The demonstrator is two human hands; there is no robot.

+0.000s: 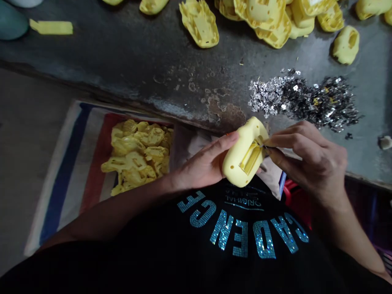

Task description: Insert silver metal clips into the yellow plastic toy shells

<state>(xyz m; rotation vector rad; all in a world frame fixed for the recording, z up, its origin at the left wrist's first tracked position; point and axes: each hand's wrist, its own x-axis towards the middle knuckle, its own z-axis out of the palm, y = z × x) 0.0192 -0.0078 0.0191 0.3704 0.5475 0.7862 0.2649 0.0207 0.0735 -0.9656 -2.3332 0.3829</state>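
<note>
My left hand is closed around a pale yellow plastic shell and holds it tilted in front of my shirt, by the bench edge. The shell has rounded ends, small round holes and a long rectangular recess. My right hand pinches a small metal piece between thumb and fingertips, at the upper right end of that recess. Most of the piece is hidden by the fingers, so its exact shape cannot be made out. Just beyond my right hand, a heap of small shiny metal clips lies on the bench.
Several yellow shells lie along the far side of the dark, worn bench. A yellow strip is at the far left. Below the bench edge, a striped woven sack holds a pile of yellow shell parts.
</note>
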